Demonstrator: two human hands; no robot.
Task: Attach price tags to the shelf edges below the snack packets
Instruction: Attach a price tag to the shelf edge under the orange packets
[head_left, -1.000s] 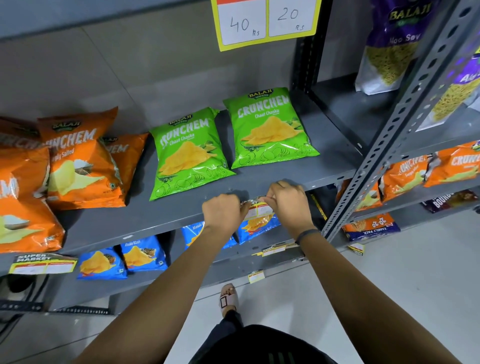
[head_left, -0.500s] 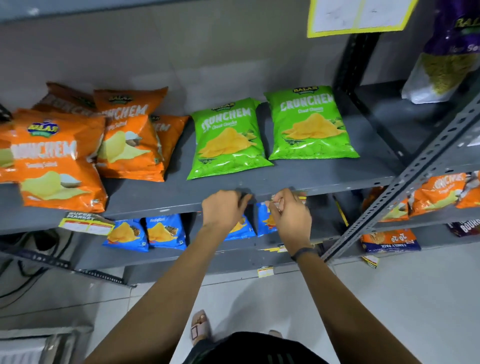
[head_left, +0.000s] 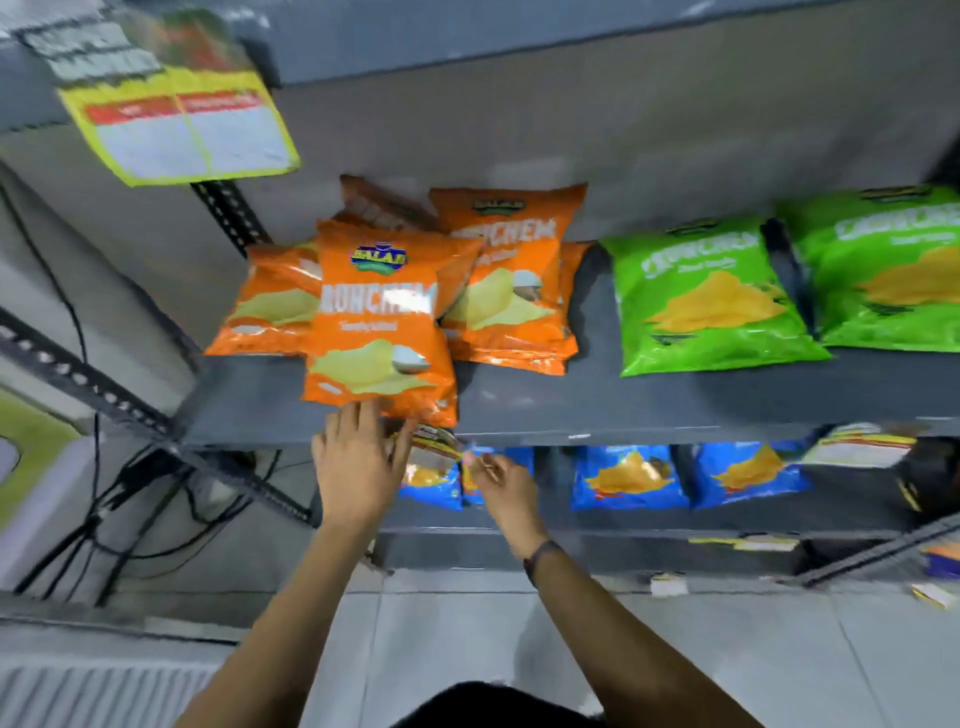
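Observation:
A yellow and white price tag hangs tilted on the grey shelf edge, just below the front orange snack packet. My left hand is open with fingers spread, its fingertips against the tag's left end and the packet's bottom edge. My right hand pinches the tag's right end between thumb and fingertips. A second price tag sits on the same edge below the green snack packets. The picture is motion-blurred.
Blue snack packets lie on the shelf below. A perforated grey upright slants at left with black cables behind it. A yellow price sheet hangs from the upper shelf. More small tags sit on lower edges.
The view swung left. Both hands left the spot below the green packets, where a tag now sits, and moved to the tag under the orange packets. The left hand opened.

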